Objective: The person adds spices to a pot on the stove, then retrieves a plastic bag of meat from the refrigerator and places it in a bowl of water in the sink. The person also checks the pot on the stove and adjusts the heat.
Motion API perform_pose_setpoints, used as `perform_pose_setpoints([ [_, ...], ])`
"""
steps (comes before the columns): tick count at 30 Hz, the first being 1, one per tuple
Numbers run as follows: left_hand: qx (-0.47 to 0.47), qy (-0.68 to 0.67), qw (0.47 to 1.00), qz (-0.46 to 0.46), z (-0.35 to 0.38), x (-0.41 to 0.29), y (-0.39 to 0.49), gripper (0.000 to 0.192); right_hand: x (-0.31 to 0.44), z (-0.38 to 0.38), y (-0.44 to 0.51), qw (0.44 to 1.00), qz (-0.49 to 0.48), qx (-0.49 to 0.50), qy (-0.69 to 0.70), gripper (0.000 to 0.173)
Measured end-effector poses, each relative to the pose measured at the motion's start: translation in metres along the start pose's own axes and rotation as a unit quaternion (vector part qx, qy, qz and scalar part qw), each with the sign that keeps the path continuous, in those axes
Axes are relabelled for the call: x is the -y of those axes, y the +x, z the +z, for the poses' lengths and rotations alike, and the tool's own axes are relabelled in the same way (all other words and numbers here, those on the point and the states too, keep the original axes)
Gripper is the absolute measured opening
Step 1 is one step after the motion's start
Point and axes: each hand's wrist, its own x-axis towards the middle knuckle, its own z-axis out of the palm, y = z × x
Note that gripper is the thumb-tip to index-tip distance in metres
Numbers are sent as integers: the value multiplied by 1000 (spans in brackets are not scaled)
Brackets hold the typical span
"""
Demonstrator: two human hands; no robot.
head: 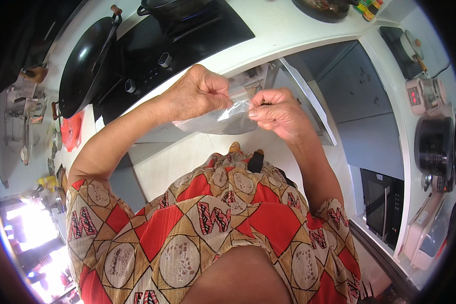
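Observation:
A clear plastic bag [228, 121] hangs between both hands, in front of the body and above an open drawer [300, 91] below the counter. My left hand [201, 95] pinches the bag's edge with thumb and curled fingers. On the other side my right hand [277, 112] holds the bag's rim between thumb and fingertips, and a few small dark bits lie against its fingers. What the bag holds cannot be made out.
Ahead is a black cooktop [152, 64] bearing a pot [174, 9] and, at its left, a large wok [87, 68]. A frying pan [321, 9] sits on the counter [273, 30]. At right are a rice cooker [435, 148] and a built-in microwave [382, 205].

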Motion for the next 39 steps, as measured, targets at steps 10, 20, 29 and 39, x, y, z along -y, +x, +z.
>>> perform_pose_setpoints([
  [10, 3, 26, 994, 107, 9, -7, 11, 19, -2, -2, -1, 1000, 8, 8, 20, 7],
  [20, 2, 25, 997, 76, 9, -15, 16, 20, -2, -3, -3, 999, 15, -7, 29, 7],
  [29, 26, -32, 999, 5, 5, -14, 17, 22, -2, -3, -1, 999, 14, 14, 45, 6],
  [39, 30, -20, 997, -61, -5, 12, -7, 17, -5, -15, -2, 999, -1, 19, 38, 4],
])
